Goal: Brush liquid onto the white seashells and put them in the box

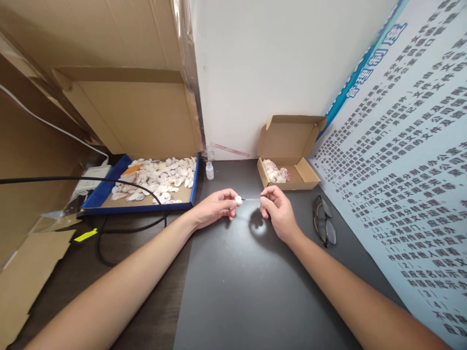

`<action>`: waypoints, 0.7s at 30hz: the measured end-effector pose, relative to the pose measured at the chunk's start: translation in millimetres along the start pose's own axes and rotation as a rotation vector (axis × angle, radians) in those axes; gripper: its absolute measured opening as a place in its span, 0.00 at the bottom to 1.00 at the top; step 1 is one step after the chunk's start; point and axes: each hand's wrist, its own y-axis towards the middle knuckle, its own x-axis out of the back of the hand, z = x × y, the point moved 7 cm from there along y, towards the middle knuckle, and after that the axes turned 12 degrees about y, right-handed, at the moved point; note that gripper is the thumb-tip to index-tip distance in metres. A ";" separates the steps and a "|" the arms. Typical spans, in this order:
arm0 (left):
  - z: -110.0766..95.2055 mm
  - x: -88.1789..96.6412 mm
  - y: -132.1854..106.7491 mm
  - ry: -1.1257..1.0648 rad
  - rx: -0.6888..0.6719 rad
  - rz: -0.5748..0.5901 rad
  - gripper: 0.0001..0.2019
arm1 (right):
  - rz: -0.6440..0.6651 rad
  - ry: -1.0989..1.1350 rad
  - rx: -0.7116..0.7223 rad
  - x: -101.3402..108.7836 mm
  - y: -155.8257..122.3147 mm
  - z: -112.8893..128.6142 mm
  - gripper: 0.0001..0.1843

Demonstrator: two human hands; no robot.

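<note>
My left hand [217, 209] pinches a small white seashell [238, 200] between thumb and fingertips above the dark mat. My right hand [279, 214] is closed on the end of a thin brush [251, 200], which has a pale shaft and a dark tip. That tip points left and is at the shell's edge; whether it touches, I cannot tell. Beyond my left hand stands a small labelled bottle [209, 171]. Many white shells [160, 177] lie in a blue-edged cardboard box [138, 210] to the left. Some pinkish shells [275, 172] sit in a smaller cardboard box [301, 184] behind my right hand.
Eyeglasses [324, 221] lie on the mat at the right, beside a printed poster [401, 146]. A black cable [131, 228] loops across the blue-edged box and table. A white adapter [93, 177], a yellow strip [86, 235] and a cardboard piece [32, 272] are at left.
</note>
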 end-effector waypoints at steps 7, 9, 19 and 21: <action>0.3 -0.3 0.4 -0.003 0.017 -0.014 0.12 | -0.023 -0.016 -0.004 1.6 0.9 -0.6 0.14; 0.2 -0.2 0.6 -0.005 0.019 -0.021 0.13 | -0.005 -0.008 -0.004 0.5 1.2 -1.0 0.14; 0.7 0.1 1.1 -0.029 0.015 -0.028 0.14 | 0.033 -0.057 -0.033 -1.3 0.0 -5.9 0.15; 1.1 0.1 1.4 -0.030 0.012 -0.022 0.14 | 0.034 -0.078 -0.034 -0.7 -0.2 -6.8 0.14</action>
